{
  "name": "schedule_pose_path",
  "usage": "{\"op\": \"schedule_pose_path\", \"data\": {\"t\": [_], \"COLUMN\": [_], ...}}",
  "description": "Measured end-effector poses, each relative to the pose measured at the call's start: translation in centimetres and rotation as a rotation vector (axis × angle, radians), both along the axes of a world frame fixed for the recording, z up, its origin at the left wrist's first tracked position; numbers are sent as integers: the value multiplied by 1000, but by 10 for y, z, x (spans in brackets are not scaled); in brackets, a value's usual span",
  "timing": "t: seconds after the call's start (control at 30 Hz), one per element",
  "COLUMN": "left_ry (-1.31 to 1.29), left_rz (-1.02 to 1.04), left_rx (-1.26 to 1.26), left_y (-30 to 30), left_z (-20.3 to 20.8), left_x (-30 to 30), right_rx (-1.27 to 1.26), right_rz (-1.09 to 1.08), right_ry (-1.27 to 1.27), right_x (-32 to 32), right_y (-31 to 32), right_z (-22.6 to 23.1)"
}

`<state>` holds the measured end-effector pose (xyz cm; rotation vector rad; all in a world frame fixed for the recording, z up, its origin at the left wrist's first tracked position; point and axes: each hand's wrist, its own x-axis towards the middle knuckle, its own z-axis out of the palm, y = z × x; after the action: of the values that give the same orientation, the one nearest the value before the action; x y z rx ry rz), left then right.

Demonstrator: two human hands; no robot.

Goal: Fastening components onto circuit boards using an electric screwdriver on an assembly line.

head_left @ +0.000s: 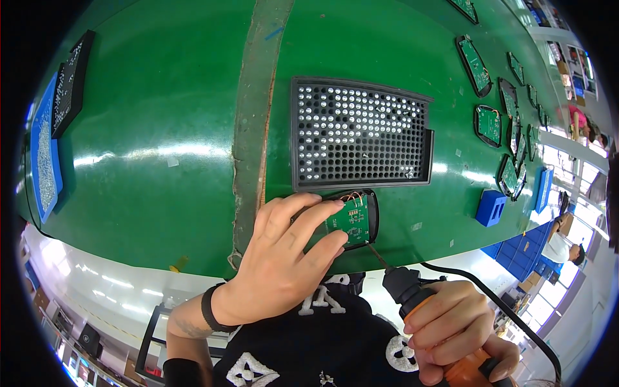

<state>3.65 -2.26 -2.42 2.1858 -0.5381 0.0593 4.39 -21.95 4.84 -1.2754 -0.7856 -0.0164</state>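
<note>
My left hand [284,245] holds down a black plastic housing with a green circuit board [356,222] in it, at the table's near edge. Its fingers are bent over the housing's left part, which they hide. My right hand [451,326] is wrapped round an orange and black electric screwdriver [405,289]. The thin bit slants up to the left, and its tip is at the board's lower right corner, by a screw spot. Whether the tip sits in a screw is too small to tell. Just beyond the housing lies a black screw tray [361,135], its holes partly filled with silver screws.
Several housings with circuit boards [489,124] lie at the right, near a blue block [491,208]. At the far left are a blue bin [45,161] of small parts and a black tray [74,84]. A black cable [496,297] runs down the right side. Other people are in the background.
</note>
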Motion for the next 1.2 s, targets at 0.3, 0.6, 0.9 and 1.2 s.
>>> {"op": "schedule_pose_path", "data": {"t": [0.3, 0.6, 0.9, 1.2], "left_ry": [-34, 4, -27, 123], "left_rz": [-41, 15, 1, 307], "left_rx": [17, -17, -28, 258], "left_y": [0, -3, -5, 5], "left_z": [-2, -1, -3, 25], "left_x": [0, 0, -3, -7], "right_rx": [-77, -79, -97, 77], "right_rz": [-8, 41, 95, -233], "right_ry": [-9, 38, 69, 121], "right_x": [0, 8, 14, 99], "right_y": [5, 4, 5, -24], "right_z": [4, 6, 7, 22]}}
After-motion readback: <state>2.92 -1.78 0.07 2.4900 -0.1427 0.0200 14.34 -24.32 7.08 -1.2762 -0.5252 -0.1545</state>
